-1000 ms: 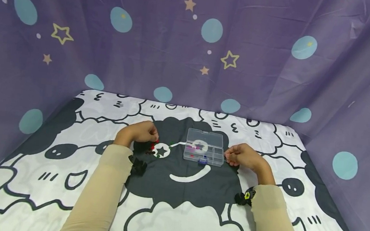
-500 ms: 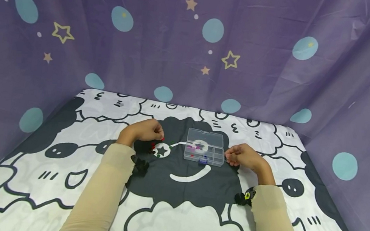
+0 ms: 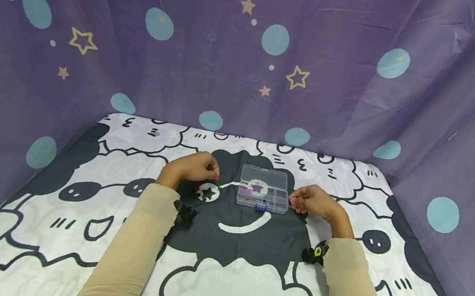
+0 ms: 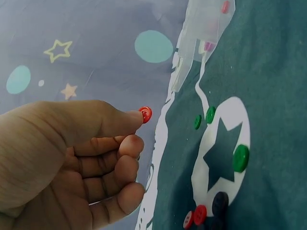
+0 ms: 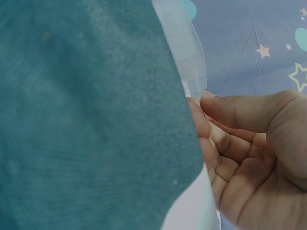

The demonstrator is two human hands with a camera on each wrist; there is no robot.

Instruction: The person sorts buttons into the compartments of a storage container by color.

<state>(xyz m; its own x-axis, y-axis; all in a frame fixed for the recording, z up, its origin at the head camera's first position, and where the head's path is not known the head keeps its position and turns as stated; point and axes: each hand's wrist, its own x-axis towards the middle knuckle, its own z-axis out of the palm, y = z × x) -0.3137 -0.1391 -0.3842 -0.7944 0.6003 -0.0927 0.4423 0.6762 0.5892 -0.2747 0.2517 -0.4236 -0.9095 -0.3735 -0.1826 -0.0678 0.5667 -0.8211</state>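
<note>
My left hand (image 3: 195, 166) pinches a red button (image 4: 146, 114) between thumb and index finger, held up above the cloth to the left of a clear plastic compartment box (image 3: 275, 207). The box lies with its lid (image 3: 275, 178) raised at the back. Pink, red and blue bits show inside its compartments. At the box's right end, my right hand (image 3: 313, 199) grips the edge with thumb and fingers, as the right wrist view shows. Below my left hand lie loose buttons: green ones (image 4: 242, 158), red ones (image 4: 200, 213) and a dark one (image 4: 220, 199).
A cloth (image 3: 210, 235) with black and white cartoon sheep covers the table. Behind it hangs a purple curtain (image 3: 209, 86) with stars and blue ovals. Dark straps with small devices sit on both wrists, over beige sleeves (image 3: 130, 238).
My left hand has lifted a red button from the loose buttons and moved right, toward the box. The right hand has stayed at the box's end.
</note>
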